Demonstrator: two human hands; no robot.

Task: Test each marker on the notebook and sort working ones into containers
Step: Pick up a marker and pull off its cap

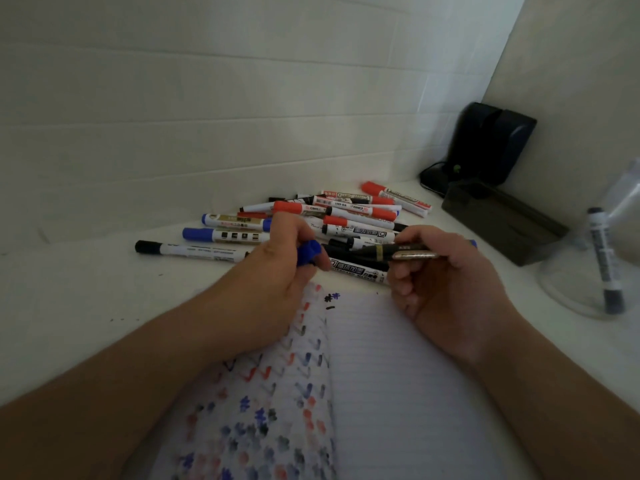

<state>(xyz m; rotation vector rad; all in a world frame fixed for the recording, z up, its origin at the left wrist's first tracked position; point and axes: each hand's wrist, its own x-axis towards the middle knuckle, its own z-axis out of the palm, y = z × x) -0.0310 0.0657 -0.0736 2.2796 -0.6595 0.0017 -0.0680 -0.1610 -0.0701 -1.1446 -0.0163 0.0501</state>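
An open lined notebook (398, 375) lies in front of me, its left page covered in red, blue and black test marks. My left hand (277, 271) is closed around a blue marker cap (308, 252). My right hand (446, 282) grips a dark marker with a gold band (401, 252), held level, its tip end pointing left toward the cap. Behind both hands a pile of markers (346, 216) with red, blue and black caps lies on the white table.
A clear container (568, 289) at the right holds one dark-capped marker (604, 261). A dark rectangular tray (502, 223) and a black device (488, 147) sit in the far right corner. A white wall runs close behind the pile.
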